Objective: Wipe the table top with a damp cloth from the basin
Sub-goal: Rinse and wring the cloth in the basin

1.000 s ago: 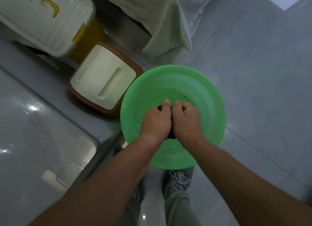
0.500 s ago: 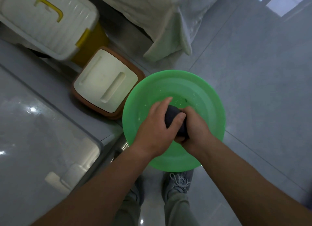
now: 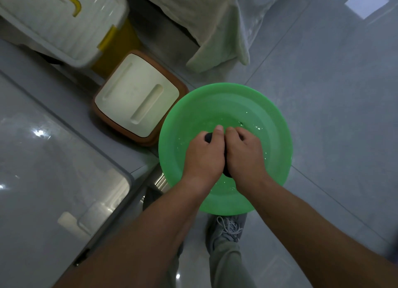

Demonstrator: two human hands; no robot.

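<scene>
The left hand (image 3: 203,156) and right hand (image 3: 244,153) both squeeze the dark cloth (image 3: 208,137) tight, over the green basin (image 3: 269,119). Squeezed too little, it could drip on the floor (image 3: 323,115) — and leave the counter (image 3: 53,158) too wet.

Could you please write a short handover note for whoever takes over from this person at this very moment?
Hands: the left hand and the right hand both grip the dark wadded cloth, knuckles pressed together.
Where: the cloth is held over the round green plastic basin, which holds a little water. The glossy grey table top lies to the left.
Done: the cloth is picked up and apparently being wrung out.
Left: carry the cloth to the table top and wipe it.
</scene>
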